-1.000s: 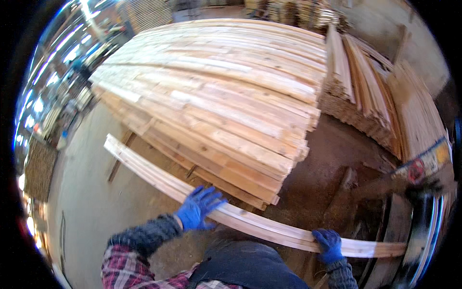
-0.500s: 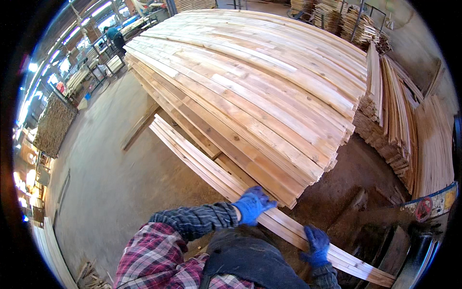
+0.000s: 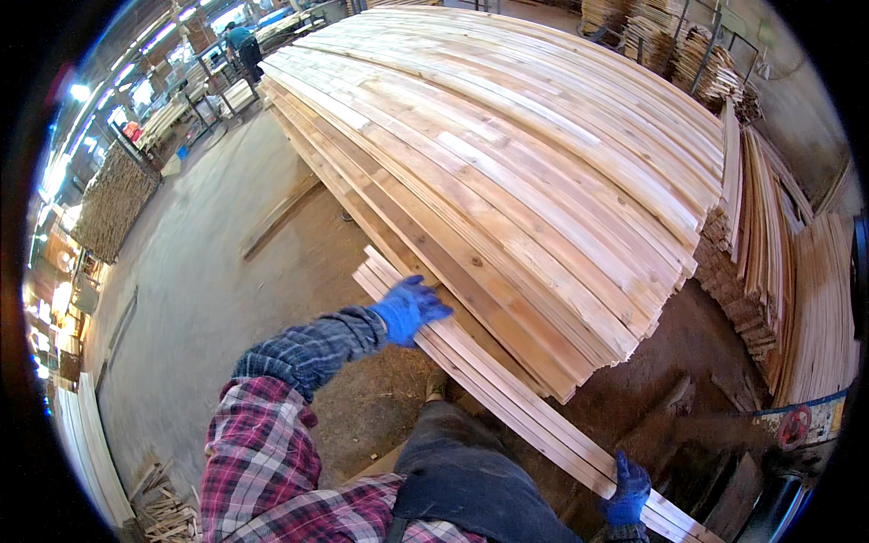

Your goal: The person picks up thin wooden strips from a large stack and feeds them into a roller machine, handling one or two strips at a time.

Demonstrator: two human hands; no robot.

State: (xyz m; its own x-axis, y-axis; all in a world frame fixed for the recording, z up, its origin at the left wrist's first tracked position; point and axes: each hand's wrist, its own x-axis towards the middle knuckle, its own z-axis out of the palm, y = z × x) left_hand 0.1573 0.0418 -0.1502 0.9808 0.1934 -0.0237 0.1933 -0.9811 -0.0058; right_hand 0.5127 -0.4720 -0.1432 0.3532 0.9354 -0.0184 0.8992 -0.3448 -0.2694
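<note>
As wooden strips slant, left fingers lie across them, grip unclear, right fingers clamp them lower down

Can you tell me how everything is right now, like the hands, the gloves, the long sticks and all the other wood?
Left hand: laid across the strips
Right hand: gripping the strips near one end
Blue gloves: worn
Wooden strips: bunched side by side, slanting
Big board stack: piled flat, ends uneven
Wood scraps: heaped loosely
</note>
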